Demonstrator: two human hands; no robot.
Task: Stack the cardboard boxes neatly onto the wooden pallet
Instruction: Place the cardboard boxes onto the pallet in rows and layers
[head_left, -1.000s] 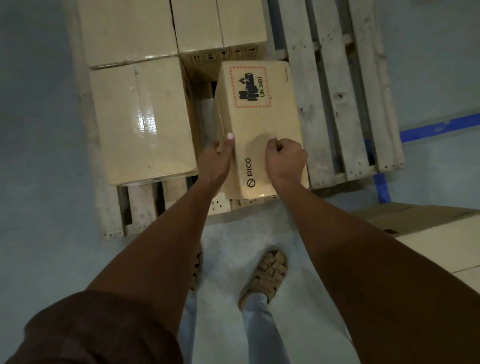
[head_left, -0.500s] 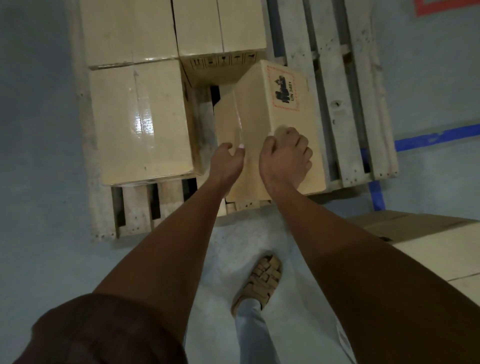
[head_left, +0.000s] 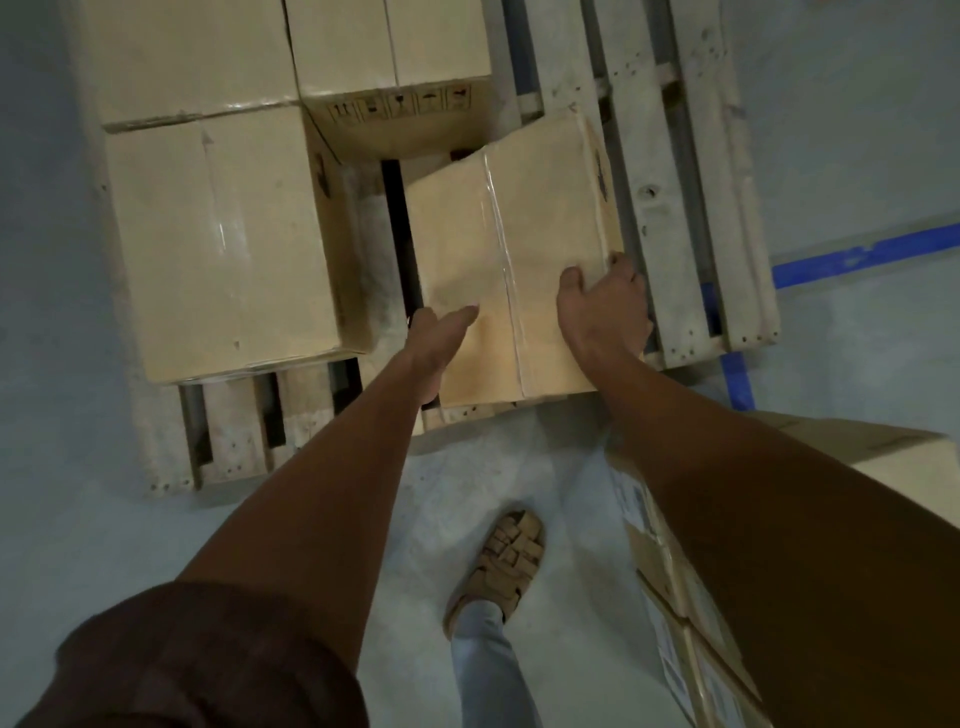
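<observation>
Resting box (head_left: 519, 249) between both hands' fingers (head_left: 621, 265)

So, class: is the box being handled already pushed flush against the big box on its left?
No: a dark gap separates the box from the big box.

Both hands (head_left: 602, 306) hold a cardboard box (head_left: 519, 249) on the pallet (head_left: 670, 218).

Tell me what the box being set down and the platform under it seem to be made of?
The box looks like plain tan cardboard, matte, with a glossy strip of clear tape down its top seam. The pallet seems to be rough, unpainted pale wood: separate slats with gaps, nail heads at the ends, a knot and scuffs.
</observation>
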